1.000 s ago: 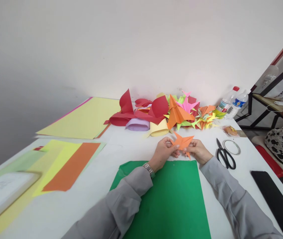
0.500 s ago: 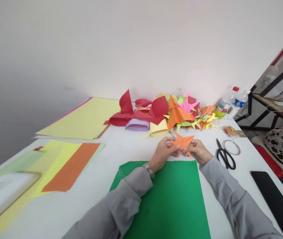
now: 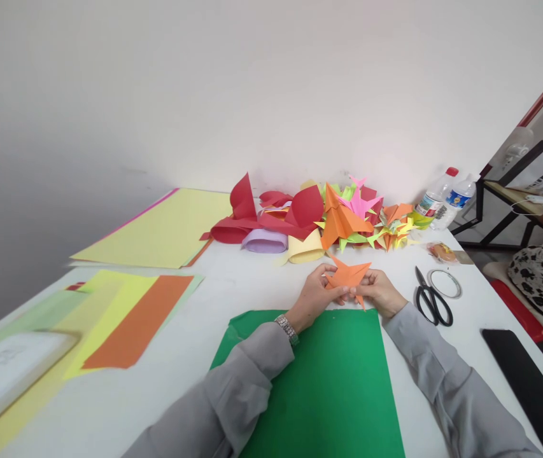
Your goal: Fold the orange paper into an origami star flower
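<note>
An orange folded-paper figure [image 3: 348, 275] with several pointed tips is held up between my two hands, above the far edge of a green mat [image 3: 328, 375]. My left hand [image 3: 316, 294] pinches its left and lower side, thumb in front, fingers partly behind the paper. On the other side my right hand [image 3: 380, 291] grips the figure's right and lower part between thumb and fingers. Both thumbs come close together at the lower middle. A metal watch [image 3: 288, 329] is on my left wrist.
Behind the hands lie folded paper figures [image 3: 345, 219] and curled red paper pieces [image 3: 307, 213]. Scissors [image 3: 433, 302] and a tape roll [image 3: 445, 284] lie right, near plastic bottles [image 3: 452, 202] and a black flat object [image 3: 524, 381]. Coloured sheets [image 3: 137, 324] lie left. A person sits far right.
The orange paper figure has tilted slightly and shifted a little left. My right thumb has moved inward along its lower edge, nearer my left thumb.
</note>
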`<state>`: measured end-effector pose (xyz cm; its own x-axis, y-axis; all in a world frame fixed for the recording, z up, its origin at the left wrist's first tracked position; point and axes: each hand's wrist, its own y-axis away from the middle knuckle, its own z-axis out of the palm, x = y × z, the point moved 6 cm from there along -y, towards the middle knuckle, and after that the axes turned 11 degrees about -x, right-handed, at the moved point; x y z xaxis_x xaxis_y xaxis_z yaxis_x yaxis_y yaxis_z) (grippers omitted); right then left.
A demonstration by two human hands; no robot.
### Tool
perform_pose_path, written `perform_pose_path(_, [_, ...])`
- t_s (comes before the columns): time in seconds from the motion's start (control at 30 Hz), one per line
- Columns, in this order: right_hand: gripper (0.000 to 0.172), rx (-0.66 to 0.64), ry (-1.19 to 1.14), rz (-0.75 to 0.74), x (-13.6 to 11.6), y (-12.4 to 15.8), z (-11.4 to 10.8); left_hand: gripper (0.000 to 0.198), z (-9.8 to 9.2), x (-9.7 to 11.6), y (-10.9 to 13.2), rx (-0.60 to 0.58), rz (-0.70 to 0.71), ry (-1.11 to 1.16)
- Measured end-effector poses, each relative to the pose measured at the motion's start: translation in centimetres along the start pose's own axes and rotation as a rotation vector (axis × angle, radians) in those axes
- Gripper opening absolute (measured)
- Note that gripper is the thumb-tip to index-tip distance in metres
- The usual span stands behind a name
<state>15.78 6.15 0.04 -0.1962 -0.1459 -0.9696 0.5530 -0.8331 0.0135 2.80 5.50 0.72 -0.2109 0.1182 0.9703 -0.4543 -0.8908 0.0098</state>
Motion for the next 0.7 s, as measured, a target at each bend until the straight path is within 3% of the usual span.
perform_pose_path(0.3, [0.023, -0.013, 0.009, 0.028, -0.07, 0.02, 0.30, 0.050, -0.37, 0.03, -0.04, 0.054, 0.015, 0.007])
perform_pose_path(0.5, [0.028, -0.027, 0.074, -0.046, -0.43, -0.06, 0.41, 0.050, -0.42, -0.13, -0.08, 0.065, 0.005, -0.010])
perform_pose_path(0.7, [0.028, 0.012, -0.034, -0.126, -0.15, -0.24, 0.41, 0.049, -0.53, -0.32, -0.28, 0.029, 0.005, 0.033])
